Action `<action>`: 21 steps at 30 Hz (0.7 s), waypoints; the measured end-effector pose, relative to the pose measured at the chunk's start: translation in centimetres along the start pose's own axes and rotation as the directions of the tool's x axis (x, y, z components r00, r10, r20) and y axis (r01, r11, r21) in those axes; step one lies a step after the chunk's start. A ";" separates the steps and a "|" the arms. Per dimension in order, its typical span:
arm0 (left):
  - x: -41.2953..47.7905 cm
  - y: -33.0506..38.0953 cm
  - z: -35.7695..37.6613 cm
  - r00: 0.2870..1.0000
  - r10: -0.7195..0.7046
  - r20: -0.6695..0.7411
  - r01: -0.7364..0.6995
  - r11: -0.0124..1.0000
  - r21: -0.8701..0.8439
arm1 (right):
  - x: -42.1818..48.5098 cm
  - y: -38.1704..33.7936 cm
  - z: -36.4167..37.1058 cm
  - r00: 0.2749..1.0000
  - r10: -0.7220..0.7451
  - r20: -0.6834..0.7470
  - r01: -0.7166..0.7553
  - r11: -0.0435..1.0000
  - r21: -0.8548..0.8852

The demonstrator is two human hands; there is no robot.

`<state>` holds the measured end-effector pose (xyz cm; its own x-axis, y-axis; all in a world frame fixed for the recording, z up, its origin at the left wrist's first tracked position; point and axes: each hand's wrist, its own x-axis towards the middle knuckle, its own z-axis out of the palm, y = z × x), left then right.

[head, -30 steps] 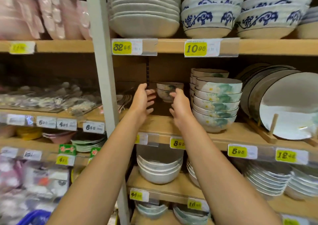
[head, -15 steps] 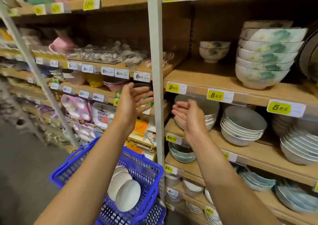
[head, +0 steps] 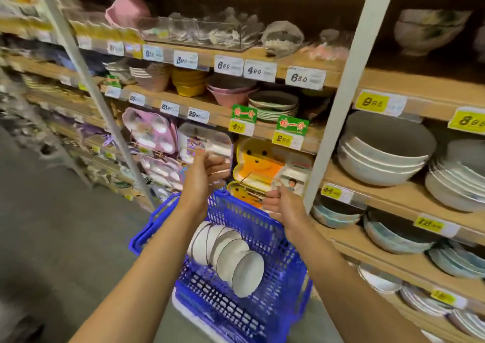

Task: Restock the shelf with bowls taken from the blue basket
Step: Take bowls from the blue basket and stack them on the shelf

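What worries me most is the row of white bowls [head: 228, 257] in the blue basket [head: 273, 240], low in the middle of the frame. They lie on their sides, nested and leaning on one another. Pulling one from the middle could, I'd guess, let the others topple and knock together. Glazed ware chips easily and is slick in bare fingers.

Both hands are empty. The left hand [head: 207, 176] hangs above the basket's far rim with its fingers loosely curled round nothing. The right hand [head: 283, 207] is a little lower and to the right, just as slack. A one-handed grab by a rim looks risky; two hands round the end bowl seems safer.

The spot to fill looks to be the wooden shelf [head: 420, 82] at upper right, where two small flowered bowls [head: 425, 31] sit stacked well back. Between it and the basket stands the white upright post [head: 341, 111], easy to clip with a bowl on the way up.

The basket sits on the grey floor [head: 52, 237] close against the shelving, so a foot could catch it. Large grey bowls [head: 383, 156] crowd the shelf below the flowered ones, and an orange bear-faced tray [head: 259, 164] stands just behind the hands.
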<state>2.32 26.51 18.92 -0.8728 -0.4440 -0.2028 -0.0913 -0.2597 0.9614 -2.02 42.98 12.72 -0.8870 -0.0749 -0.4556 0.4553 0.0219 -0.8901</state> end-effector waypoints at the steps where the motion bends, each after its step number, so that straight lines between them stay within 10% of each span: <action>1: 0.9 -1.0 -0.8 0.999 -0.035 0.000 0.035 0.999 0.021 | 0.6 1.3 0.8 0.999 0.036 -0.016 -0.037 0.999 -0.019; 15: 7.3 -21.2 -5.0 0.858 -0.496 -0.133 0.500 0.744 0.443 | 10.3 17.6 2.0 0.882 0.384 -0.275 -0.447 0.867 -0.223; 21: 5.4 -31.5 -5.1 0.646 -0.730 -0.223 0.737 0.673 -0.070 | 14.8 21.8 2.7 0.936 0.327 -0.132 -0.349 0.804 -0.482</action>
<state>2.91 27.96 -13.38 -0.3899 -0.2882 -0.8746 -0.6708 -0.5618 0.4841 -5.05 39.62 -13.41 -0.6915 0.0688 -0.7191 0.6383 0.5244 -0.5635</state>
